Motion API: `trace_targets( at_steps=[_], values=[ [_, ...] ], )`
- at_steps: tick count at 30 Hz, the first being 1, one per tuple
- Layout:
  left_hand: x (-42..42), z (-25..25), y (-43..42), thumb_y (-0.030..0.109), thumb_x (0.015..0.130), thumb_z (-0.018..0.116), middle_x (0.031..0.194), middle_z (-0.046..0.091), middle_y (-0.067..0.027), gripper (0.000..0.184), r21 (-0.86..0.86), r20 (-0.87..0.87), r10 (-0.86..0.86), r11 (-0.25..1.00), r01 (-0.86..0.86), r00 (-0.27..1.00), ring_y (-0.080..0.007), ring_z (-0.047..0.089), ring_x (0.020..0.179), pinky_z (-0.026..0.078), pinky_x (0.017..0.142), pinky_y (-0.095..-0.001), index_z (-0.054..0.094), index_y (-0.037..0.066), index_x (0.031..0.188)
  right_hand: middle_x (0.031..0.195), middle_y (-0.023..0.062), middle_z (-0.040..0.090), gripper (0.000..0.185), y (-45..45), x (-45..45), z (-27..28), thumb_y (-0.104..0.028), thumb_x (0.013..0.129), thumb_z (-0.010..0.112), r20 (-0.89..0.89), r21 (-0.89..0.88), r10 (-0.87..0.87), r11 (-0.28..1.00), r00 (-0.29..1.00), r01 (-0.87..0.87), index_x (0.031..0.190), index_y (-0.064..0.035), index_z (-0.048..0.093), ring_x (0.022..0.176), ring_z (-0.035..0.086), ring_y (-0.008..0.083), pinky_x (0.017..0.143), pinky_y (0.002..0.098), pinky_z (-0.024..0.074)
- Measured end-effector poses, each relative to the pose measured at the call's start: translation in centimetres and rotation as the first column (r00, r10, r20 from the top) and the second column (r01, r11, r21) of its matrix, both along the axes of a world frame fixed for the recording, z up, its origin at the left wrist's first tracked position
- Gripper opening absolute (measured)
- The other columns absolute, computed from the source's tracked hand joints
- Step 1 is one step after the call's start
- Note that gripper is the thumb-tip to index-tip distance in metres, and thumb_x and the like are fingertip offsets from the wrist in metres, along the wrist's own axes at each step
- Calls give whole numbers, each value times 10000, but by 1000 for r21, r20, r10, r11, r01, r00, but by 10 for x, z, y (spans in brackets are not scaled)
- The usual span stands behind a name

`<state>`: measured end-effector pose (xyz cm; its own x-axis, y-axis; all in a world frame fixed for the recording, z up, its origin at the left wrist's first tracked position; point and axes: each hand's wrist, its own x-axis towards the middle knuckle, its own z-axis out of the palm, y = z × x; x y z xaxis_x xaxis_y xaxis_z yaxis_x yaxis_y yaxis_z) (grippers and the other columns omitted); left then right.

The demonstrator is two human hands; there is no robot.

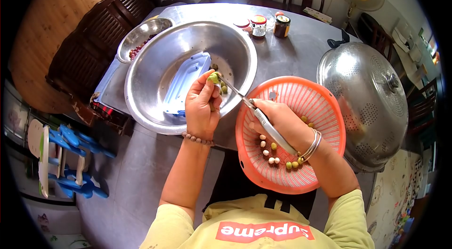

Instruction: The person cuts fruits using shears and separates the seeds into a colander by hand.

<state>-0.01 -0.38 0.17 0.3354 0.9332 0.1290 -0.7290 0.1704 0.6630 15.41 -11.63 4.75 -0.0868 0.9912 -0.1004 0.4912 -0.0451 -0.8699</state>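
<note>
My left hand (201,102) is over the right side of the big steel basin (141,77), pinching a small round green fruit (214,78) between thumb and fingers. In my right hand (285,124) is a metal hand tool with long grey handles, which looks like pruning shears (266,124). Its slim tip touches the green fruit or lies right beside it. Below my right hand is an orange plastic colander (254,173), holding several white pieces (266,153) and yellow-green ones (289,165). A pale blue plastic tray (186,82) rests in the basin near several loose green-brown fruits (224,89).
A smaller steel bowl (128,44) with dark red fruits stands behind the basin. Jars (258,27) sit at the table's far side. A large perforated steel lid or colander (372,103) is to the right. Blue plastic chairs (70,155) stand at lower left.
</note>
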Motion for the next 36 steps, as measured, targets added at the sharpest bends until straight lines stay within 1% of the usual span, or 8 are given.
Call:
trace_targets(
  at_steps=[1, 2, 4, 10, 15, 23, 29, 36],
  values=[
    [1, 4, -2, 58, 895, 524, 834, 575, -22, 188, -36, -13, 11, 999, -11, 1000, -53, 432, 607, 334, 456, -171, 572, 6, 1069, 781, 211, 561, 196, 1, 0, -4, -86, 796, 550, 95, 124, -1, 992, 995, -11, 961, 12, 509, 749, 570, 364, 647, 400, 467],
    [1, 6, -3, 65, 901, 517, 839, 573, -24, 196, -73, -26, 22, 997, -24, 999, -53, 429, 606, 336, 455, -171, 572, 15, 1083, 781, 211, 561, 196, 4, 1, -12, -86, 796, 550, 96, 124, 0, 992, 995, -12, 961, 12, 509, 749, 570, 364, 647, 400, 467],
    [0, 3, 0, 72, 905, 511, 841, 572, -26, 203, -73, -19, 10, 997, -11, 1000, -55, 422, 602, 334, 455, -171, 571, 23, 1093, 842, 214, 562, 267, 7, 1, -24, -64, 796, 520, 336, 471, -77, 877, 939, -97, 1046, 27, 501, 768, 576, 366, 655, 416, 475],
    [-1, 0, 2, 90, 911, 507, 843, 557, -23, 237, -63, -19, -18, 998, 17, 1000, -59, 393, 595, 317, 449, -167, 558, 44, 1137, 894, 212, 544, 339, -2, -5, -13, -44, 797, 507, 462, 402, -169, 915, 871, -36, 1126, 29, 472, 781, 574, 362, 663, 426, 482],
    [0, 2, -2, 74, 906, 507, 836, 539, -12, 274, -61, -36, 18, 998, -20, 999, -57, 376, 601, 306, 444, -162, 538, 43, 1176, 913, 219, 522, 376, -1, -3, -18, -12, 780, 497, 483, 422, -190, 906, 855, -38, 1151, 34, 460, 799, 570, 364, 687, 420, 478],
    [-3, -8, 6, 9, 863, 553, 837, 567, -14, 226, -16, 43, -54, 998, 54, 998, -62, 419, 608, 332, 449, -162, 588, 11, 1085, 912, 220, 517, 385, -1, -4, -17, 1, 763, 497, 496, 463, -197, 884, 846, -65, 1143, 55, 466, 805, 563, 363, 713, 412, 473],
    [-2, -7, 5, 15, 858, 562, 832, 596, -30, 199, -62, 12, -9, 998, 9, 1000, -68, 490, 631, 378, 452, -163, 599, 0, 1053, 900, 217, 518, 380, -1, -3, -18, 5, 761, 493, 508, 467, -210, 882, 835, -62, 1137, 57, 467, 796, 564, 360, 704, 407, 477],
    [-2, -4, 5, 2, 857, 554, 860, 610, -48, 191, -68, 3, -11, 998, 11, 1000, -73, 494, 624, 380, 453, -165, 596, -13, 1043, 892, 217, 527, 361, -1, -3, -20, 12, 762, 480, 493, 406, -159, 911, 855, -65, 1118, 63, 458, 762, 578, 362, 673, 411, 489]
  ],
)
